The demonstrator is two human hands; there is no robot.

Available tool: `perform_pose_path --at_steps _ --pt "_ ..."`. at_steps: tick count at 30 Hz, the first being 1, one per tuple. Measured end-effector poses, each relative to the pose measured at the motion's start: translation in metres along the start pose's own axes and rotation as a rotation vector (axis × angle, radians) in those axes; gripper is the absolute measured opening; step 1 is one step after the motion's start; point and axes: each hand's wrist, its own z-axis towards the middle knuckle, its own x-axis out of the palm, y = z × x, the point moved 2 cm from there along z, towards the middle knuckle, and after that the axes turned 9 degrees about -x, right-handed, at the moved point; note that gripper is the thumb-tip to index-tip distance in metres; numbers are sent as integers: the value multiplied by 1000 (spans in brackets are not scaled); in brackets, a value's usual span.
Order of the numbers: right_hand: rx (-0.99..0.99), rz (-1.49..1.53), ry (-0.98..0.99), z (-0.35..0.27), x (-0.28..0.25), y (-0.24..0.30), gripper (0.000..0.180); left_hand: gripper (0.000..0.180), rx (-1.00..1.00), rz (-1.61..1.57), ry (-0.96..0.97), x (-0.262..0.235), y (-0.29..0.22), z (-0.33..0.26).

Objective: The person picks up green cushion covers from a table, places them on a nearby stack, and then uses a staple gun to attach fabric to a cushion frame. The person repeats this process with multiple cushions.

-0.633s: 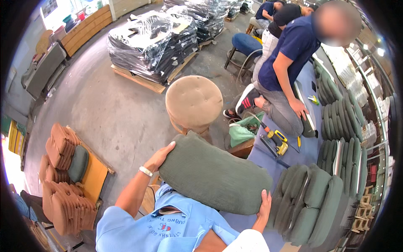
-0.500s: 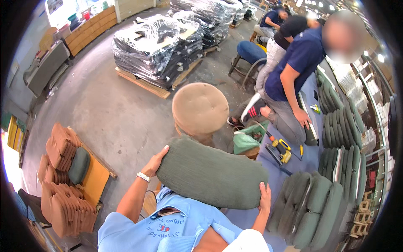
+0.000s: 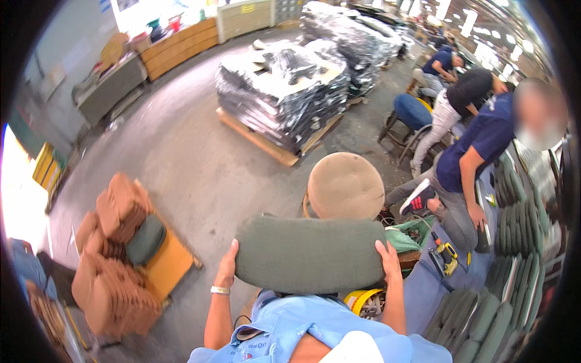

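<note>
Between my two hands is a dark green padded cushion (image 3: 308, 254), held up level in front of my chest. My left hand (image 3: 228, 264) grips its left end, and my right hand (image 3: 389, 261) grips its right end. Fingers wrap behind the cushion at both ends and are partly hidden. Just beyond it stands a round stool with a tan padded seat (image 3: 346, 186). Below the cushion's right end, a yellow bucket (image 3: 357, 300) with small pieces in it shows beside my right forearm.
Left, brown cushions (image 3: 115, 284) and one green cushion (image 3: 146, 240) sit on a wooden pallet (image 3: 172, 266). At right, a blue-covered bench (image 3: 417, 302) bears a yellow staple gun (image 3: 446, 259) and rows of green cushions (image 3: 478, 320). A co-worker (image 3: 484, 139) kneels there. Wrapped stacks (image 3: 284, 91) stand ahead.
The view has swung left, so the surroundings sit farther right. The cushion has gone from tilted to nearly level, still in both hands. The yellow bucket has come into sight.
</note>
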Motion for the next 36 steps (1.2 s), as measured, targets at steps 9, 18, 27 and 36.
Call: perform_pose_path --at_steps 9,18,27,36 --pt "-22 -185 434 41 132 -8 71 71 -9 -462 -395 -83 109 -66" --pt "-48 -422 544 39 285 -8 70 66 20 -823 -431 -207 195 -29" --pt "188 -403 630 26 569 -126 96 66 -51 -836 -585 -471 229 71" --pt "458 -266 921 24 929 -408 81 84 -196 -1120 -830 -759 346 199"
